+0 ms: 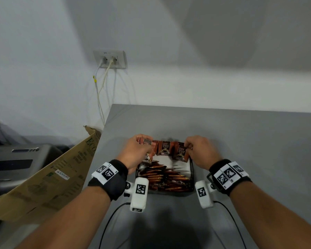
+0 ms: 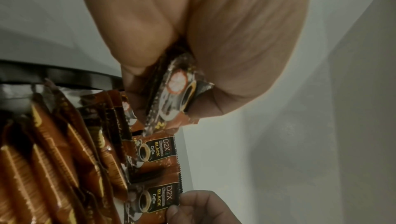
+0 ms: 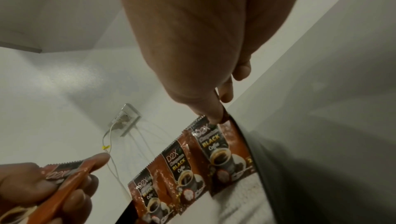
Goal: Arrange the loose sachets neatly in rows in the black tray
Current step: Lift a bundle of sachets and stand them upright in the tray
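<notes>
A black tray (image 1: 192, 177) sits on the grey table, packed with several brown stick sachets (image 1: 162, 178) lying over a white lining. Along its far edge stand brown "D2X Black Coffee" sachets (image 1: 165, 149) upright in a row. My left hand (image 1: 142, 146) grips a bunch of these sachets (image 2: 171, 92) at the row's left end. My right hand (image 1: 188, 145) pinches the top corner of the rightmost sachet (image 3: 216, 141) between thumb and fingertips. The tray's black rim (image 2: 70, 77) shows in the left wrist view, with stick sachets (image 2: 53, 160) below it.
A cardboard box (image 1: 48, 178) leans against the table's left edge, with a grey machine (image 1: 16, 162) behind it. A wall socket (image 1: 110, 59) with white cables hangs above the table's far left corner. Grey tabletop (image 1: 250, 144) stretches to the right of the tray.
</notes>
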